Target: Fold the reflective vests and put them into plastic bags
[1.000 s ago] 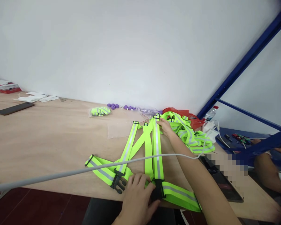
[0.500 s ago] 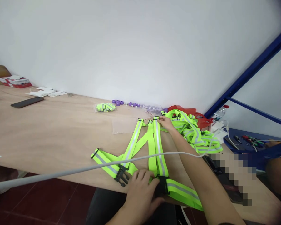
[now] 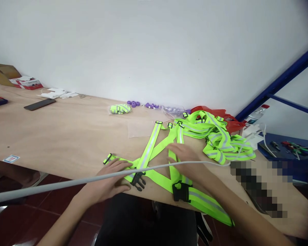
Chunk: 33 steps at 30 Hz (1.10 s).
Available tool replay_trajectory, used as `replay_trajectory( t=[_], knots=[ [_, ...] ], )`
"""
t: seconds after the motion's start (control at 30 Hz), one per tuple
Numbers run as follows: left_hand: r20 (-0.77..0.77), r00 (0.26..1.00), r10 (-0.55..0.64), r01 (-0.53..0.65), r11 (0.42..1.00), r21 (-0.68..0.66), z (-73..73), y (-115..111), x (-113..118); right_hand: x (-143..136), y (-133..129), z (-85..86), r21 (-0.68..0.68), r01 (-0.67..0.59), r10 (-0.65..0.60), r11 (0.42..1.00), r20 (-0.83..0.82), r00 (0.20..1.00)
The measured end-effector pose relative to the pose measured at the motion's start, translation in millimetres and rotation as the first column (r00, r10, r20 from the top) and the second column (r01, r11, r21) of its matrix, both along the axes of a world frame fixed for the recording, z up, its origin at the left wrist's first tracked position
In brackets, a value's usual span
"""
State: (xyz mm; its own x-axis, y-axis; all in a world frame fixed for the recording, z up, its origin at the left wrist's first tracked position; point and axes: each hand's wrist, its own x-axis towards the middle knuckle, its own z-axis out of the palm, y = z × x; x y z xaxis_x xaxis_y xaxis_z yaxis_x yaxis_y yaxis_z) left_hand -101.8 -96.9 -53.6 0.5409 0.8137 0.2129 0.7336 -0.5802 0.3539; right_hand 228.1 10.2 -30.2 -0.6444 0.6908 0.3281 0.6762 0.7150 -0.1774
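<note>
A neon yellow-green reflective harness vest (image 3: 150,147) with grey stripes lies spread at the table's front edge. My left hand (image 3: 106,181) rests over its left side strap, fingers stretched out and thumb apart, beside a black prong buckle (image 3: 138,181). Over the right shoulder strap is my right hand (image 3: 183,155), its fingers apart and slightly bent, touching the webbing. Below that hand sits a black socket buckle (image 3: 181,192). Beyond it, a heap of similar reflective straps (image 3: 218,136) lies tangled. A folded vest in a clear bag (image 3: 120,109) lies near the wall.
A grey cable (image 3: 92,180) crosses in front of the vest and hands. Along the wall are purple pieces (image 3: 133,103), a red plastic bag (image 3: 231,119) and a bottle (image 3: 258,114). Farther left lie a dark flat object (image 3: 39,104) and a red-white box (image 3: 27,83).
My left hand has moved left from the middle buckle area to the left side strap. My right hand has come down from the top slider onto the right shoulder strap. The view has shifted slightly.
</note>
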Motion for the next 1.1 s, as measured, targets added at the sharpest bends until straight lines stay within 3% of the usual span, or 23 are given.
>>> replay_trajectory(
  t=[0.07, 0.13, 0.23, 0.4, 0.53, 0.77, 0.93, 1.1],
  knots=[
    [-0.005, 1.000, 0.016, -0.017, 0.998, -0.053, -3.6, 1, -5, -14, -41, -3.0, -0.032, -0.121, 0.122, 0.992, 0.033, 0.992],
    [-0.017, 1.000, 0.020, -0.021, 0.997, -0.069, -2.4, 2, -4, -30, -72, -8.6, -0.069, -0.155, 0.157, 0.985, 0.011, 0.988],
    [-0.071, 0.997, -0.008, 0.003, 0.997, -0.071, 4.0, 3, 3, -47, -94, -20.9, -0.125, -0.193, 0.189, 0.973, -0.049, 0.981],
    [-0.139, 0.986, -0.097, 0.086, 0.993, -0.085, 8.2, 7, 18, -50, -97, -39.8, -0.198, -0.202, 0.180, 0.959, -0.126, 0.976],
    [-0.160, 0.976, -0.149, 0.130, 0.984, -0.121, 5.6, 10, 21, -45, -99, -45.3, -0.211, -0.212, 0.181, 0.954, -0.160, 0.970],
    [-0.147, 0.978, -0.151, 0.117, 0.969, -0.217, 12.1, 7, 14, -41, -101, -41.6, -0.191, -0.256, 0.219, 0.948, -0.195, 0.956],
    [-0.217, 0.958, -0.186, 0.121, 0.952, -0.283, 22.7, 1, 19, -36, -103, -37.2, -0.192, -0.289, 0.250, 0.938, -0.203, 0.947],
    [-0.233, 0.939, -0.252, 0.180, 0.939, -0.292, 23.9, 0, 28, -31, -102, -33.7, -0.228, -0.336, 0.283, 0.914, -0.234, 0.930]
  ],
)
